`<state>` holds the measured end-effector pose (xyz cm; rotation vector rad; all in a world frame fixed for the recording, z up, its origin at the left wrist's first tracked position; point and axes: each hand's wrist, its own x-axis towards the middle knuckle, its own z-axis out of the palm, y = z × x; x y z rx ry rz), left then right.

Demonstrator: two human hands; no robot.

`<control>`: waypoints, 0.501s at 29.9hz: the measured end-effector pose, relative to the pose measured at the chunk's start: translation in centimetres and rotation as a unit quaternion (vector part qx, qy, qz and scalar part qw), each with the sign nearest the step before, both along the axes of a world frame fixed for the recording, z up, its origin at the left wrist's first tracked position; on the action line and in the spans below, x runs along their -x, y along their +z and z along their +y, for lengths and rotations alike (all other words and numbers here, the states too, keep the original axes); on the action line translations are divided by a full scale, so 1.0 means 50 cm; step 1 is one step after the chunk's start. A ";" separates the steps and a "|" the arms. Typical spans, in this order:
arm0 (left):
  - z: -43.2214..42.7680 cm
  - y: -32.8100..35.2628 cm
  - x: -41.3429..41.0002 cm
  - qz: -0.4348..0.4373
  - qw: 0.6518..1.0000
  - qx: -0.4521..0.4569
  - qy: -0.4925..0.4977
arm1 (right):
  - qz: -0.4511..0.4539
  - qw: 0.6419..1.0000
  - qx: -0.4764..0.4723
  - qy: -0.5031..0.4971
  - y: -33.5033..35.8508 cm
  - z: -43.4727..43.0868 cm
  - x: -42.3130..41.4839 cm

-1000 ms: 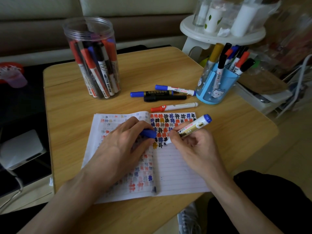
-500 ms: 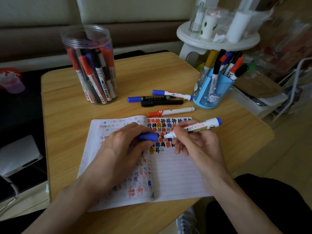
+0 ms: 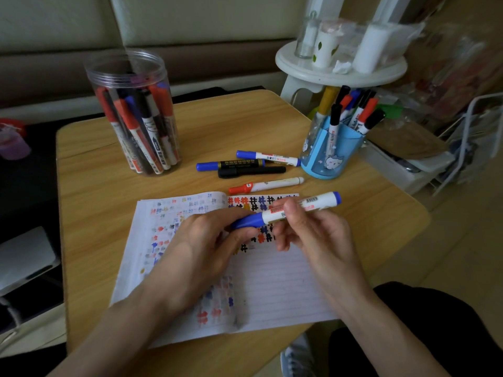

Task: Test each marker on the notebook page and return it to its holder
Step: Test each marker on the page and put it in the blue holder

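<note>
Blue marker (image 3: pixel 269 216), capped: pinched above the notebook (image 3: pixel 285 281), my left hand (image 3: pixel 201 246) on the cap, my right hand (image 3: pixel 318 240) on the barrel, tail aimed at the holder (image 3: pixel 326 159) beyond the right grip.

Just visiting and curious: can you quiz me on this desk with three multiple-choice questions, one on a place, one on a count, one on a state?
1. Where does the blue holder stand?
A. on the white stool
B. right of the loose markers
C. inside the clear jar

2. How many markers lie loose on the table beyond the notebook?
A. two
B. four
C. seven

3. The marker in the hands is
A. capped
B. uncapped and writing
C. snapped in two

Answers: 1 B, it stands at their right end. 2 B, two blue-capped, one black, one red-capped. 3 A, its blue cap sits on the barrel, left hand on cap, right hand on barrel.
</note>
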<state>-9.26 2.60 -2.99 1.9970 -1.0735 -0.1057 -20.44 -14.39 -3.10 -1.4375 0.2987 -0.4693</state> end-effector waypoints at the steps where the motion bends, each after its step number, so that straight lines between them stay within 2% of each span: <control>1: -0.001 -0.001 0.003 0.004 1.000 0.001 -0.002 | 0.000 1.000 0.008 0.000 -0.003 -0.001 0.002; 9: -0.014 -0.006 0.027 0.011 1.000 0.021 0.011 | -0.038 0.999 0.020 0.008 -0.010 -0.002 0.018; 15: -0.030 0.010 0.006 -0.030 0.998 -0.047 -0.039 | -0.043 0.997 0.060 -0.004 -0.024 0.000 0.025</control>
